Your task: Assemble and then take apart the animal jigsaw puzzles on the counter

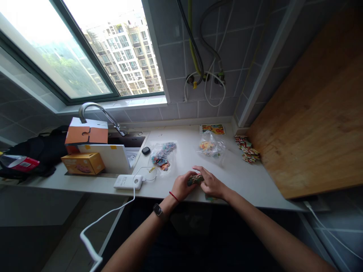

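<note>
Close to the counter's front edge, my left hand [183, 186] is closed round a small stack of jigsaw puzzle pieces [195, 180]. My right hand [211, 184] presses against the same stack from the other side, with its index finger stretched over the top. Partly under my right hand lies something flat and greenish [210, 198], too covered to make out. Ahead and to the left, a clear bag [163, 155] holds more pieces. A second clear bag [211, 146] with orange-yellow pieces lies ahead of my right hand. Loose pieces [247, 149] are heaped at the right.
A colourful picture card [212, 129] lies at the back. To the left are a power bank [128, 182] with a white cable, a black case [145, 150], a sink under a faucet [103, 113], and boxes [83, 164]. A wooden panel [309, 113] borders the right.
</note>
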`<state>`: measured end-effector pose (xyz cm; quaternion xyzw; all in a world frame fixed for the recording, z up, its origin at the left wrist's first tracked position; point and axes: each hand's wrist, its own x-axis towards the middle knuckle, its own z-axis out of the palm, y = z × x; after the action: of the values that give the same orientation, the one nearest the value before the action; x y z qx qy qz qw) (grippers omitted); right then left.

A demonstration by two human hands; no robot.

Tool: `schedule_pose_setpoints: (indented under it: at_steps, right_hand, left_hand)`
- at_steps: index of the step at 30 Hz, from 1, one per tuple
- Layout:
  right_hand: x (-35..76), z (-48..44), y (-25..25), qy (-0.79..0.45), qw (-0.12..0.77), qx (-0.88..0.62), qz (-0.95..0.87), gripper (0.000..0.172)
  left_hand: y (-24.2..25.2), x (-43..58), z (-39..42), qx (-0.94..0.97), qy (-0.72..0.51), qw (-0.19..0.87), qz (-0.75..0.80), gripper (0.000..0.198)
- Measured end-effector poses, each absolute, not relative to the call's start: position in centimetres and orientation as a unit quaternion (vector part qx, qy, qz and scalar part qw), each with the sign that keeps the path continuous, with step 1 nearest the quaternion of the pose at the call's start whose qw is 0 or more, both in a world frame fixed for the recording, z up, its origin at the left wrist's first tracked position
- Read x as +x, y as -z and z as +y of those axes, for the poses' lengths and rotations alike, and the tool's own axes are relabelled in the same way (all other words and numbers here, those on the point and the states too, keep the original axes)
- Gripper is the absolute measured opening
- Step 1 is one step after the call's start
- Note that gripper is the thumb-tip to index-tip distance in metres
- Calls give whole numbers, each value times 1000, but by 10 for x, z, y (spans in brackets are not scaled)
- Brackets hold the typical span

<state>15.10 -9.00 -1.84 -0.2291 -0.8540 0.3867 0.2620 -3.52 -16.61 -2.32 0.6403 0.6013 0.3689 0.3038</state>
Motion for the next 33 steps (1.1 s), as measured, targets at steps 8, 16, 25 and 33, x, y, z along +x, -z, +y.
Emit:
schedule_pose_setpoints:
  at_steps: [8,16,25,33]
  right_hand:
    - [180,-90,3,-255,124,-417,-863,43]
    - [186,-94,1,-220,-14,-421,-880,94]
    - [186,-78,7,-231,-3,-428,-874,76]
    - [184,-79,-1,-262,37,-436,-860,50]
  left_hand:
    - [13,-57,-175,534,-418,402,616,35]
    - [17,-62,-150,552,-294,505,594,55]
    - [8,-58,-118,683,-198,364,601,46]
    - [1,-58,-120,684,-198,320,624,48]
